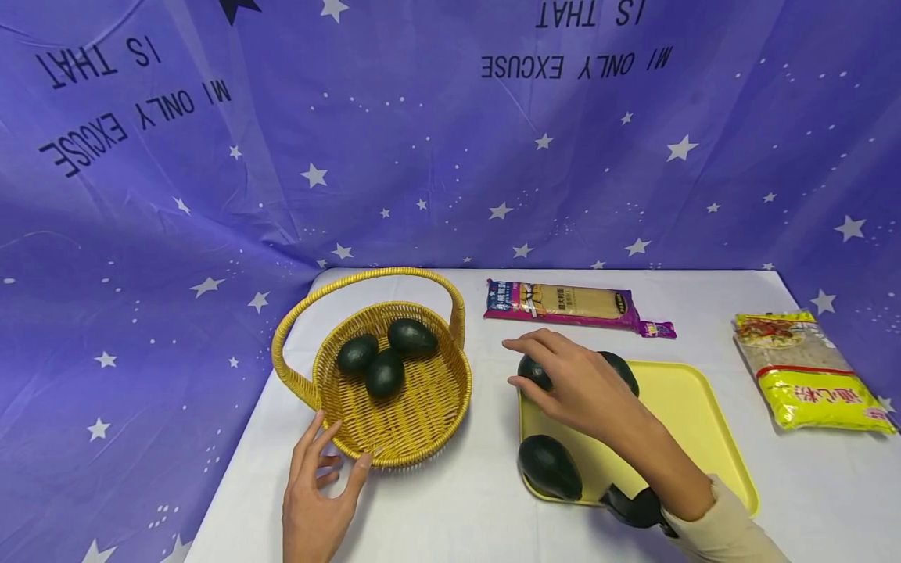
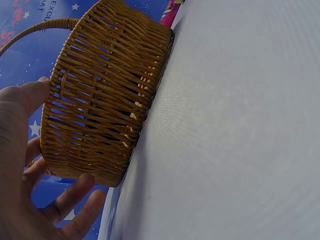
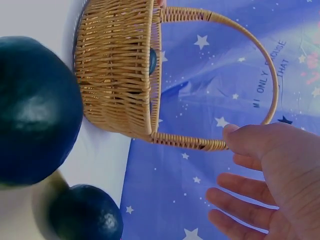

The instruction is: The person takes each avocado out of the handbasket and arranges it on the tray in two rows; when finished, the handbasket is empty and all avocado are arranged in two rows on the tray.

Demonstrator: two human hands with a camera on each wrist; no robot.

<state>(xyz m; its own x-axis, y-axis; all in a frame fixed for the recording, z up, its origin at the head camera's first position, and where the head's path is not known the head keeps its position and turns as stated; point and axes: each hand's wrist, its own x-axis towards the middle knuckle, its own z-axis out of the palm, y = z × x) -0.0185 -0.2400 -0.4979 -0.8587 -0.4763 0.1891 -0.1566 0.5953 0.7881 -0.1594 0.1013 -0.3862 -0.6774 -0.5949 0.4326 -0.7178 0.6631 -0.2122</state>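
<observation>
In the head view a yellow wicker basket (image 1: 429,414) with a tall arched handle holds three dark green avocados (image 1: 385,374). My left hand (image 1: 317,493) touches the basket's near left rim, thumb and fingers spread; the left wrist view has the thumb tip at the rim and the lower fingers along the woven side. Over a pale yellow tray (image 1: 690,422) hovers my right hand (image 1: 573,383), above avocados (image 1: 535,373) that it partly covers. Its fingers (image 3: 245,185) are spread with nothing between them in the right wrist view. Another avocado (image 1: 551,467) lies at the tray's near left corner.
A purple-edged pack of noodles (image 1: 570,303) lies behind the tray. To the right is a yellow and clear food bag (image 1: 809,375). A blue star-printed cloth (image 1: 422,141) hangs behind the white table (image 1: 450,516). Below my right wrist is a black strap (image 1: 633,508).
</observation>
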